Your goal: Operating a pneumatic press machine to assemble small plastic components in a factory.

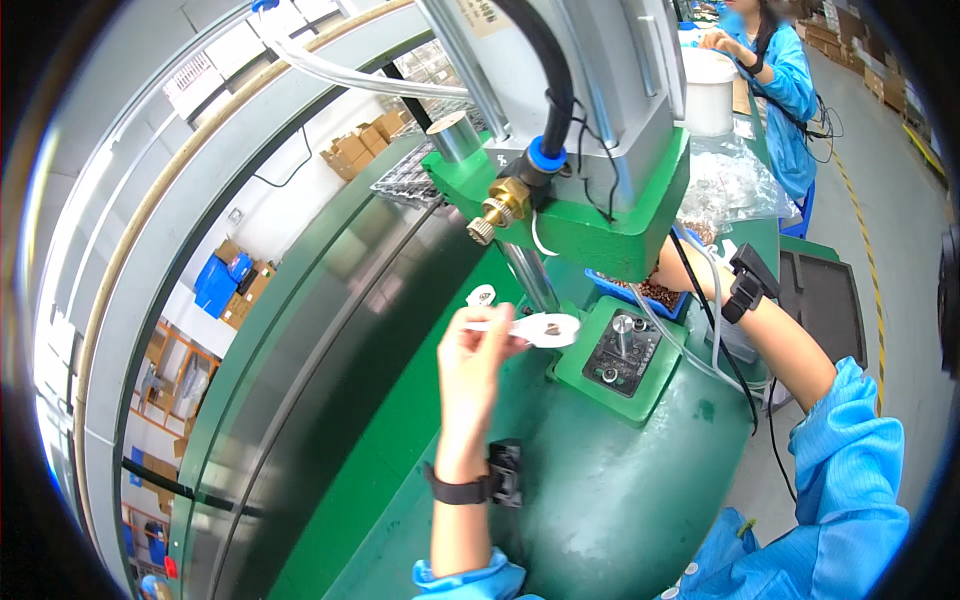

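My left hand [478, 345] pinches a white plastic part [555, 331] with a broad, rounded end. A small dark spot shows in the middle of that end, pointing toward the press base. Just beyond my fingers is another white rounded piece [481, 296]; whether it joins the held part I cannot tell. My right hand [670, 266] reaches into a blue bin [606, 285] of small copper-brown pieces [662, 294], its fingers mostly hidden behind the green press head [630, 225]. Between my hands sits the green press base [640, 402], topped by a black plate with a metal post [624, 335].
A brass valve [497, 212] and black hose hang from the press. Clear tubing [690, 355] and cables loop beside the base. Plastic bags [735, 180] and a white bucket [708, 92] stand farther along the table, where a co-worker [785, 90] in blue sits. A metal-sided conveyor [330, 300] runs at left.
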Demonstrator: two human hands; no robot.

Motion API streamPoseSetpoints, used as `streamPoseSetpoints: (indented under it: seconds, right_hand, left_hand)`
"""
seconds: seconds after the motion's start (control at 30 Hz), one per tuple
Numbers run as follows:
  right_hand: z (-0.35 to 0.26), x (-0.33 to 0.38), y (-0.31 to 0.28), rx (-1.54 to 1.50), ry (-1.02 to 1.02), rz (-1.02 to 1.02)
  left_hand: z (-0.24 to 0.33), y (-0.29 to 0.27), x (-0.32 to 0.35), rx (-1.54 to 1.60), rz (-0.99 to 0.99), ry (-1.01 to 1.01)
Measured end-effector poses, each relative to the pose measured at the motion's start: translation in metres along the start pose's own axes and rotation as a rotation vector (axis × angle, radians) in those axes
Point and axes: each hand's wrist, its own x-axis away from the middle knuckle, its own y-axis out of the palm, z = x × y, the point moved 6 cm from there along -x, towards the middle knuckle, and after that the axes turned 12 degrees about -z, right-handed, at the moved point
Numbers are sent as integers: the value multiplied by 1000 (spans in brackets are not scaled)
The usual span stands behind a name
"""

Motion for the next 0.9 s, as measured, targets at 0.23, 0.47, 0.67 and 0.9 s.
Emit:
streamPoseSetpoints:
  seconds: [0.23,0.47,0.67,0.9]
  right_hand:
    - [-42,10,-32,25,-73,120]
    - [-62,17,-59,-13,17,53]
    - [-77,44,-84,-187,-58,172]
    - [-57,85,-65,-948,71,285]
  left_hand:
    - [-12,64,7,88,-48,27]
    - [-22,62,14,5,12,-1]
    - [-10,67,13,-426,-25,33]
    - [16,76,5,-788,-32,-103]
